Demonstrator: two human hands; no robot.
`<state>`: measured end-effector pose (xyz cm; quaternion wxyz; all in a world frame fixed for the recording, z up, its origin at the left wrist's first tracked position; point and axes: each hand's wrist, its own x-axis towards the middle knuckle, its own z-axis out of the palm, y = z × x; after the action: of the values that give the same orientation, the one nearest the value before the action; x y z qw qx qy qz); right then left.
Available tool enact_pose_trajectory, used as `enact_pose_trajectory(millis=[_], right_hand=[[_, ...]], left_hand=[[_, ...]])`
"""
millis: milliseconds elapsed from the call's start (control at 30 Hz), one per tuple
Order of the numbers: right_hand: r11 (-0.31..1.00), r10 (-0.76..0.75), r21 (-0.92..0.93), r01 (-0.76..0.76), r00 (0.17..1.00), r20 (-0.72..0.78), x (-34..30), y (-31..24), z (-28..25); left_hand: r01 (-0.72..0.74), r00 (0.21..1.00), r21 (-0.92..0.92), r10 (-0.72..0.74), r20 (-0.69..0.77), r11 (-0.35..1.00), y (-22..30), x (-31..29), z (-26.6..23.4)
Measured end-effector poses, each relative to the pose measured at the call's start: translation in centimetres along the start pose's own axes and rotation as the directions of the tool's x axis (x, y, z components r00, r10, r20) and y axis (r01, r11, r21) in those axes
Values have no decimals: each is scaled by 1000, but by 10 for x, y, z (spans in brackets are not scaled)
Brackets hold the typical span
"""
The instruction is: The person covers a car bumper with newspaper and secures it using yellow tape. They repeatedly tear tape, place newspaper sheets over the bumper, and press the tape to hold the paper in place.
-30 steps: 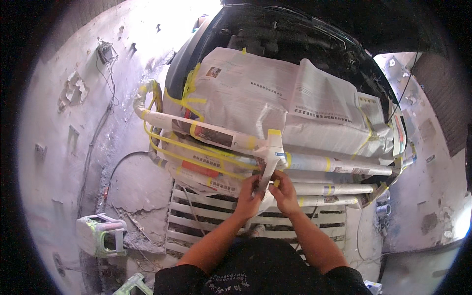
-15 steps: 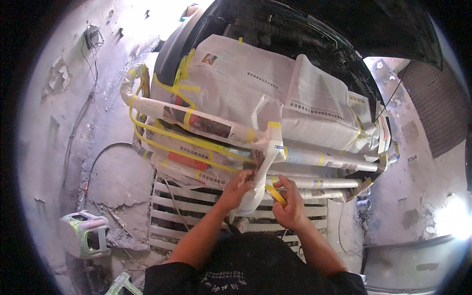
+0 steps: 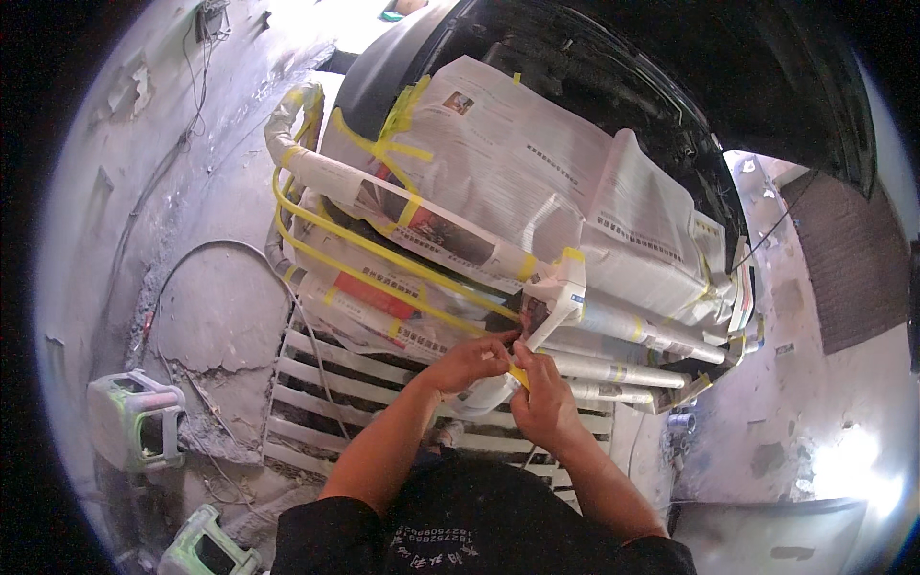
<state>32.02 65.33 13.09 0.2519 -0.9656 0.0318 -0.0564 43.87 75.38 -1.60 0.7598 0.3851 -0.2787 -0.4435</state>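
Observation:
The front of a vehicle carries a tubular bumper guard (image 3: 450, 237), wrapped in newspaper and yellow masking tape. A white upright bracket (image 3: 559, 305) of the guard stands right in front of me. Below it, my right hand (image 3: 544, 401) is closed round a roll of yellow masking tape (image 3: 519, 375). My left hand (image 3: 468, 364) meets it there, its thumb and fingers pinched at the roll's edge. How much loose tape lies between the fingertips is too small to tell. Yellow-taped thin bars (image 3: 383, 257) run left from the bracket.
Newspaper sheets (image 3: 508, 158) cover the vehicle's front under a raised black hood (image 3: 805, 86). A slatted floor grate (image 3: 316, 398) lies beneath the guard. Two plastic stools (image 3: 134, 422) (image 3: 206, 546) stand at left, near a cable (image 3: 172, 259) on the floor.
My hands have come together at the tape roll; the left has left the bracket's side and moved to the roll. The view has turned slightly, shifting the vehicle.

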Motion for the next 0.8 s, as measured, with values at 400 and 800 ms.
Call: enact_pose_trajectory(millis=[400,800], right_hand=[[999,-41,-20,42,998,50,-31,-54,-57],[964,-246,-84,252,966,78,-12,-40,-59]], left_hand=[[-78,836,-275,-87,-542,958,-42,34,8],[168,629,209,59,-775,963,-35,68,18]])
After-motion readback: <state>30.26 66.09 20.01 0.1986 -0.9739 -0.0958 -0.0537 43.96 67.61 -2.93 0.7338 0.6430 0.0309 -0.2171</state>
